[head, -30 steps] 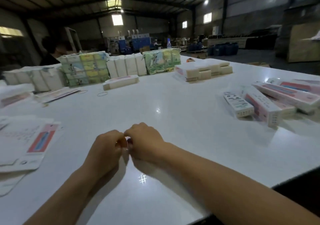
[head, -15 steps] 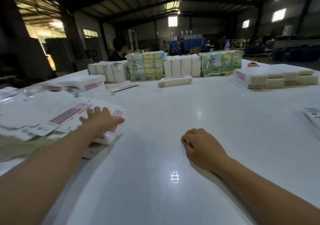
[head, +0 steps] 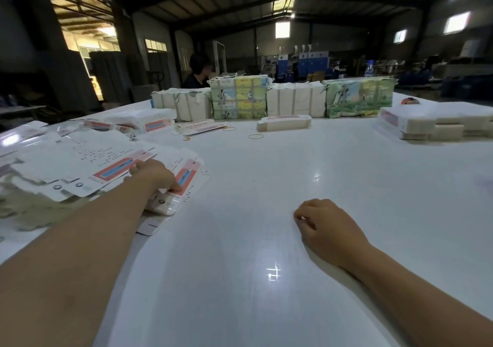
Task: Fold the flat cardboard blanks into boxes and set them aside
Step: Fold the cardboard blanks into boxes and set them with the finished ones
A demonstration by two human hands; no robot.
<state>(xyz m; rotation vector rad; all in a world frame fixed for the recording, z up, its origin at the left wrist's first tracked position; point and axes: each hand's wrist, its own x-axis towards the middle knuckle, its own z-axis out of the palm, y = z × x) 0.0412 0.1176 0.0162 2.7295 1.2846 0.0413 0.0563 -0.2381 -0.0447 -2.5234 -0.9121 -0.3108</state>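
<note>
Print on the flat blanks point(head: 80, 165) too small to read, only pink/blue stripe shows; they lie in a loose pile at table point(head: 266, 213) left. L hand point(head: 156, 176) rests on pile's near edge, thumb pressing top blank w/ pink stripe point(head: 188, 177), grip unclear. R hand point(head: 324, 225) loosely curled, holding nothing, on bare table well apart from pile.

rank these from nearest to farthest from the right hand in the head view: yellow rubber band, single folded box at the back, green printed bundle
From the right hand:
1. yellow rubber band, on the table ahead, slightly left
2. single folded box, just behind the band
3. green printed bundle, back row, right
</note>
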